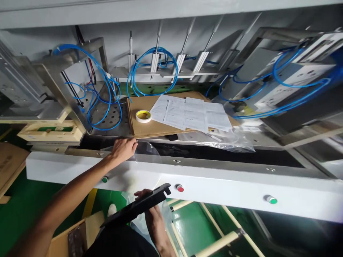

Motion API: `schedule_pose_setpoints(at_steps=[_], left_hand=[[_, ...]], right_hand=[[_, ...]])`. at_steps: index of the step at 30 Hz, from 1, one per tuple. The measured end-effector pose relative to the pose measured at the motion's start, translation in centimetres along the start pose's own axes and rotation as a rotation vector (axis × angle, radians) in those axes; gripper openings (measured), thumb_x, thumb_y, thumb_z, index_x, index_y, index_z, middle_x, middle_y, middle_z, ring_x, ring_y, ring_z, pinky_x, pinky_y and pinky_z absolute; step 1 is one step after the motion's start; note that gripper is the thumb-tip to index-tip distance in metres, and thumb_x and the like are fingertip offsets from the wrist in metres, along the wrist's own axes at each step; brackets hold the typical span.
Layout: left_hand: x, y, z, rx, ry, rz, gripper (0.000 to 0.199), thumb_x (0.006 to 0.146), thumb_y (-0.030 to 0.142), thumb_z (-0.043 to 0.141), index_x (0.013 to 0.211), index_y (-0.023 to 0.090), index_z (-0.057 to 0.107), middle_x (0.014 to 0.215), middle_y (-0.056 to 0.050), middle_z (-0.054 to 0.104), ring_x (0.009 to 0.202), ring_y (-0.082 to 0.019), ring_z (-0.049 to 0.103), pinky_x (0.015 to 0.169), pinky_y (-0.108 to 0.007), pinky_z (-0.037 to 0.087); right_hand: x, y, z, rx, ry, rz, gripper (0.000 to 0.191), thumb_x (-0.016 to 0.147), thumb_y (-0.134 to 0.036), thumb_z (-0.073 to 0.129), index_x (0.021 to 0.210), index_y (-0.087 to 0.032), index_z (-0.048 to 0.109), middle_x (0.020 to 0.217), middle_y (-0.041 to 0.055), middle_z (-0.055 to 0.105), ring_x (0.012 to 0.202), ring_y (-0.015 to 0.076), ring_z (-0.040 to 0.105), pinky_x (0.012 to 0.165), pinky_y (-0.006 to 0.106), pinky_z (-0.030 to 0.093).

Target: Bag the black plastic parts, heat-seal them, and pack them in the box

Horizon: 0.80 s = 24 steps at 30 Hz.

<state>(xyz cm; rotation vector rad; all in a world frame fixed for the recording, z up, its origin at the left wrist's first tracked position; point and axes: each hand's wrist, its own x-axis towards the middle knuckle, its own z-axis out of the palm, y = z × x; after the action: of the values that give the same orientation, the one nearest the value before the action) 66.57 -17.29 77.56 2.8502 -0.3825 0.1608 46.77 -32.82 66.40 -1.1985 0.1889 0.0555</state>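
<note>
My left hand (124,148) reaches over the front edge of the machine, its fingers pinched on the edge of a clear plastic bag (147,148) that spreads to the right above a dark slot. Lower down, close to my body, my right hand (154,216) grips a long, thin black part (136,205) with a notched end. The part is tilted, its notched end up and to the right. More translucent plastic (166,210) hangs around and below that hand; which piece it belongs to I cannot tell.
Behind the slot, papers (187,112) and a tape roll (143,116) lie on flat cardboard (158,132). Blue air hoses (155,71) loop around metal fixtures. The white front panel (227,192) carries a red button (180,188) and green ones. An open carton (64,242) stands below left.
</note>
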Motion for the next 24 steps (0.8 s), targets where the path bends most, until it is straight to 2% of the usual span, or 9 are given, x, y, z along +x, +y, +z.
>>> schedule_pose_setpoints(at_steps=[4, 7, 9, 11, 14, 16, 18, 20, 24], left_hand=[[0.5, 0.0, 2.0, -0.020, 0.031, 0.055, 0.022, 0.104, 0.034, 0.057, 0.112, 0.020, 0.072, 0.112, -0.013, 0.079, 0.110, -0.030, 0.071, 0.096, -0.040, 0.052], [-0.3, -0.8, 2.2, -0.072, 0.147, 0.109, 0.031, 0.101, 0.042, 0.064, 0.124, 0.022, 0.069, 0.119, -0.015, 0.077, 0.118, -0.033, 0.067, 0.106, -0.045, 0.049], [-1.6, -2.0, 2.1, -0.116, 0.261, 0.175, 0.038, 0.100, 0.046, 0.065, 0.128, 0.021, 0.068, 0.126, -0.017, 0.074, 0.121, -0.034, 0.064, 0.109, -0.047, 0.048], [-3.2, -3.3, 2.1, -0.145, 0.308, 0.265, 0.036, 0.102, 0.046, 0.061, 0.127, 0.020, 0.068, 0.129, -0.016, 0.071, 0.122, -0.033, 0.064, 0.110, -0.047, 0.048], [-5.2, -4.9, 3.0, -0.139, 0.213, 0.372, 0.032, 0.103, 0.041, 0.058, 0.127, 0.022, 0.069, 0.132, -0.014, 0.070, 0.120, -0.031, 0.065, 0.109, -0.048, 0.050], [-5.8, -5.5, 4.0, -0.120, 0.129, 0.376, 0.037, 0.101, 0.037, 0.060, 0.134, 0.021, 0.065, 0.142, -0.015, 0.065, 0.127, -0.033, 0.061, 0.111, -0.051, 0.049], [-5.5, -5.8, 4.8, -0.116, 0.064, 0.342, 0.044, 0.099, 0.036, 0.062, 0.140, 0.019, 0.061, 0.147, -0.017, 0.062, 0.133, -0.035, 0.058, 0.114, -0.054, 0.046], [-4.7, -5.8, 5.4, -0.130, 0.016, 0.318, 0.045, 0.099, 0.038, 0.063, 0.138, 0.017, 0.061, 0.141, -0.017, 0.066, 0.130, -0.035, 0.061, 0.114, -0.054, 0.047], [-3.2, -6.1, 5.6, -0.142, -0.014, 0.303, 0.042, 0.100, 0.041, 0.060, 0.133, 0.015, 0.065, 0.138, -0.018, 0.069, 0.129, -0.034, 0.063, 0.113, -0.053, 0.048]], right_hand=[[1.4, 0.0, 0.5, 0.008, 0.116, 0.021, 0.035, 0.090, -0.057, 0.071, 0.099, -0.025, 0.080, 0.127, 0.0096, 0.075, 0.134, 0.0323, 0.061, 0.116, 0.048, 0.047], [1.6, 0.5, 0.8, -0.064, 0.184, -0.012, 0.039, 0.091, -0.058, 0.068, 0.110, -0.026, 0.081, 0.137, 0.0100, 0.072, 0.139, 0.0338, 0.058, 0.124, 0.054, 0.039], [1.4, 0.9, 1.0, -0.072, 0.221, -0.049, 0.040, 0.094, -0.057, 0.065, 0.116, -0.027, 0.080, 0.139, 0.0102, 0.072, 0.139, 0.0336, 0.059, 0.124, 0.056, 0.040], [1.2, 1.4, 1.4, -0.041, 0.246, -0.100, 0.037, 0.096, -0.054, 0.064, 0.115, -0.027, 0.080, 0.139, 0.0102, 0.072, 0.138, 0.0331, 0.061, 0.122, 0.057, 0.042], [1.3, 1.9, 1.8, 0.018, 0.274, -0.173, 0.033, 0.095, -0.052, 0.065, 0.110, -0.027, 0.079, 0.136, 0.0102, 0.074, 0.137, 0.0335, 0.062, 0.120, 0.060, 0.044], [1.6, 1.8, 1.8, 0.035, 0.300, -0.189, 0.035, 0.094, -0.053, 0.065, 0.110, -0.026, 0.079, 0.133, 0.0114, 0.075, 0.135, 0.0350, 0.064, 0.119, 0.063, 0.044], [2.0, 1.5, 1.8, 0.046, 0.319, -0.185, 0.034, 0.092, -0.054, 0.067, 0.106, -0.024, 0.078, 0.130, 0.0129, 0.076, 0.133, 0.0367, 0.065, 0.118, 0.065, 0.044], [2.3, 0.8, 1.7, 0.058, 0.331, -0.181, 0.032, 0.089, -0.051, 0.071, 0.104, -0.024, 0.077, 0.128, 0.0134, 0.077, 0.132, 0.0374, 0.066, 0.116, 0.065, 0.046], [2.7, -1.0, 2.0, 0.145, 0.421, -0.128, 0.031, 0.084, -0.052, 0.072, 0.097, -0.024, 0.074, 0.114, 0.0121, 0.080, 0.121, 0.0357, 0.071, 0.108, 0.061, 0.051]])
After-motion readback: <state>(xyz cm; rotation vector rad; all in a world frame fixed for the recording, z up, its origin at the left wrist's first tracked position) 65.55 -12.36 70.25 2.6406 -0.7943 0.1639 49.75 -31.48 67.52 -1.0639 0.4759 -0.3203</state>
